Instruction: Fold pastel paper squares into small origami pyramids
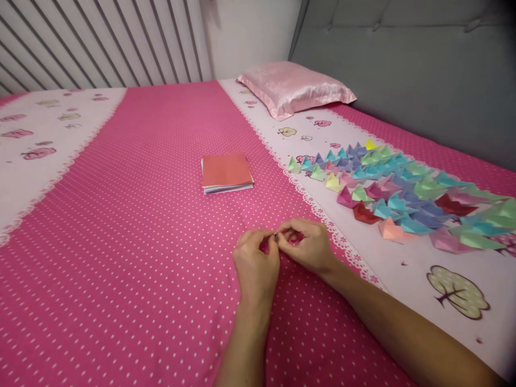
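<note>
My left hand (pixel 255 260) and my right hand (pixel 309 247) meet low over the pink dotted bedsheet (pixel 141 258), fingertips almost touching. Both are closed in a pinch. Between the fingertips shows a tiny dark thing (pixel 276 236), too small to name. Beyond my hands, slightly left, lies a stack of square paper (pixel 226 171) with an orange-red sheet on top. To the right of my right hand, folded paper boats (pixel 397 207) in many colours stand in close rows on the sheet's white band.
A pink satin pillow (pixel 298 88) lies at the back, beside the grey padded headboard (pixel 403 70). A slatted white panel (pixel 100 43) borders the bed's far left side. Dotted sheet stretches left of my hands.
</note>
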A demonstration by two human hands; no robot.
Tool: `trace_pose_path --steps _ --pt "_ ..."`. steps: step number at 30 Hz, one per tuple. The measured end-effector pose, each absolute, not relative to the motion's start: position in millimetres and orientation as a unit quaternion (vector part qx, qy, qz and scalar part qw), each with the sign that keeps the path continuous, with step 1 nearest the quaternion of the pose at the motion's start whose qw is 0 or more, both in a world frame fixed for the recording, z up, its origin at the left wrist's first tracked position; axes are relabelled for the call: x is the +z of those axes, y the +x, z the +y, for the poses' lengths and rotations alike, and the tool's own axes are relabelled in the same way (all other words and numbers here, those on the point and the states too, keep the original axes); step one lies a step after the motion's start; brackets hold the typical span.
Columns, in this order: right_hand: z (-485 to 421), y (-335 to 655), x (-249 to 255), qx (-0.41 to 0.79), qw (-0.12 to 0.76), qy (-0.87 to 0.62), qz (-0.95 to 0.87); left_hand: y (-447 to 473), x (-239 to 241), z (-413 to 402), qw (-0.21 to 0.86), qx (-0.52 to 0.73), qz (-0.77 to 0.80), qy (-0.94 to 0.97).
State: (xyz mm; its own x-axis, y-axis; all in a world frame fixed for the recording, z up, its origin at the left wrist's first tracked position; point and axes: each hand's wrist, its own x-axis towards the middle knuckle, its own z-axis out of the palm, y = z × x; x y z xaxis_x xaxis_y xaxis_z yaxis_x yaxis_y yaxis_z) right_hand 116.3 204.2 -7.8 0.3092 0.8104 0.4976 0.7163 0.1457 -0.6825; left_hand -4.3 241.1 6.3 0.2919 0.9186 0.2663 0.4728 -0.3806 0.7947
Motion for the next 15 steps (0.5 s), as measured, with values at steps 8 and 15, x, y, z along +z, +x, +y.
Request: trace_pose_path --steps 8,15 --pt "204.7 115.5 -7.1 0.022 0.477 -0.677 -0.560 -4.4 4.5 241.9 0.313 0.374 0.486 0.725" --pt "206.3 117.6 -7.0 0.092 0.491 -0.697 -0.515 -8.1 -3.0 249.0 0.375 0.332 0.539 0.677"
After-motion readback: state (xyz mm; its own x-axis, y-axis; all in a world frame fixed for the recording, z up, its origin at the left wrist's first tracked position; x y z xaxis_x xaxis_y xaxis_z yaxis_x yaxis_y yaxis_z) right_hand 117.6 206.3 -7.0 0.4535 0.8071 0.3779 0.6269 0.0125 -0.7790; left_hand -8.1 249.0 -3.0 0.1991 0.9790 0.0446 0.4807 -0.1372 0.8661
